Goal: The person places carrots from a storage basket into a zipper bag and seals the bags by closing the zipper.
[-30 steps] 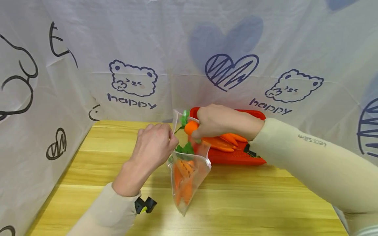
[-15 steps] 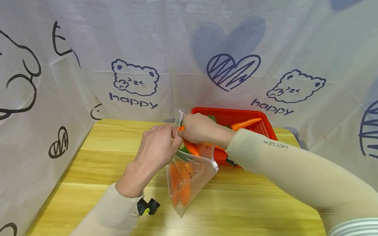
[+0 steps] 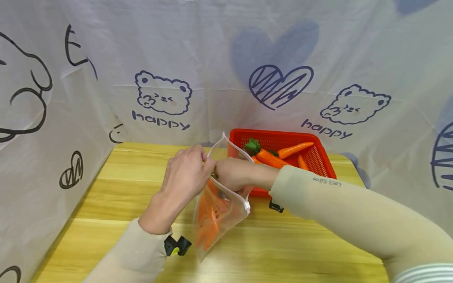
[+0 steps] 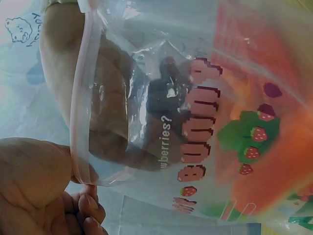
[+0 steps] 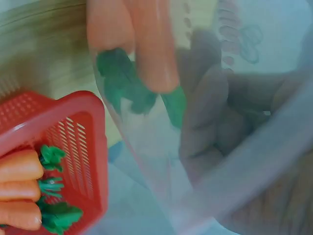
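Observation:
My left hand [image 3: 185, 173] pinches the rim of a clear zip bag [image 3: 231, 214] with a white slider and holds the mouth up. Pink lettering and strawberries are printed on the bag. My right hand [image 3: 233, 173] reaches inside through the mouth. Through the film in the left wrist view, the right fingers [image 4: 168, 88] look loosely bent, with nothing visible between them. Orange carrots [image 3: 209, 220] fill the lower part of the bag. In the right wrist view, green carrot leaves [image 5: 129, 85] lie close to the right fingers.
Behind the bag to the right stands a red plastic basket [image 3: 322, 157] holding several carrots [image 3: 270, 157] with green tops. The wooden table [image 3: 301, 243] meets a white printed cloth [image 3: 219, 59] at the back.
My right hand has carried a carrot from over the basket into the bag and sunk below the rim. The bag's lower tip has swung left, and my left hand keeps its pinch.

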Action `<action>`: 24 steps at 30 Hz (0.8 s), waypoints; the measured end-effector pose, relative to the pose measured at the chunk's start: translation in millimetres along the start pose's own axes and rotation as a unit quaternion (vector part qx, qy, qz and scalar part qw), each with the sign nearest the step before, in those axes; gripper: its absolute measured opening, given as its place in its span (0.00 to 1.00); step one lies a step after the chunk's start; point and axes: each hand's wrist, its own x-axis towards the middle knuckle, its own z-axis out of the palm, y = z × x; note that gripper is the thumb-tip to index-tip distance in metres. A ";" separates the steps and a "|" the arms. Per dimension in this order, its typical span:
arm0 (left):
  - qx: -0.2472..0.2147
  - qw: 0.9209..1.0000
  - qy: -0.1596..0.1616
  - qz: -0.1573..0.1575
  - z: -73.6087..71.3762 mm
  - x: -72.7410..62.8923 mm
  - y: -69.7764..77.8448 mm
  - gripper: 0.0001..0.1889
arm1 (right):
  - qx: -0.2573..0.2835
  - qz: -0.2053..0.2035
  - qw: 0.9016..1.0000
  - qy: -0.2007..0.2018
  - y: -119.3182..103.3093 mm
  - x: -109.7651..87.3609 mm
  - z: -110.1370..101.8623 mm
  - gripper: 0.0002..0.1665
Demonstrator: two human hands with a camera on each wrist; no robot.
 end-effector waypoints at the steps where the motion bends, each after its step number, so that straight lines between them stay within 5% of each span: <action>1: 0.003 1.000 -0.002 -0.001 -0.7 0.1 -1.2 0.08 | 0.008 0.007 1.000 0.015 0.4 -2.4 -1.4 0.18; 5: 0.010 1.000 -0.010 -0.010 -4.6 1.2 -7.2 0.09 | -0.019 0.039 0.991 0.130 7.2 -15.8 -8.7 0.15; 10: 0.008 0.999 -0.021 -0.026 -11.6 1.4 -15.8 0.09 | -0.065 0.112 0.960 0.247 27.9 -30.2 -13.7 0.14; 14: 0.008 0.999 -0.019 -0.028 -15.4 0.1 -21.8 0.08 | -0.045 0.157 0.962 0.217 45.2 -30.4 -8.6 0.24; 19: 0.023 1.000 -0.004 -0.017 -17.6 0.1 -26.3 0.08 | 0.058 0.139 0.976 0.155 56.5 -27.1 -2.9 0.20; 24: 0.080 0.996 0.033 0.010 -21.6 -0.2 -32.0 0.11 | 0.108 0.105 0.962 0.227 49.9 -25.9 -8.3 0.14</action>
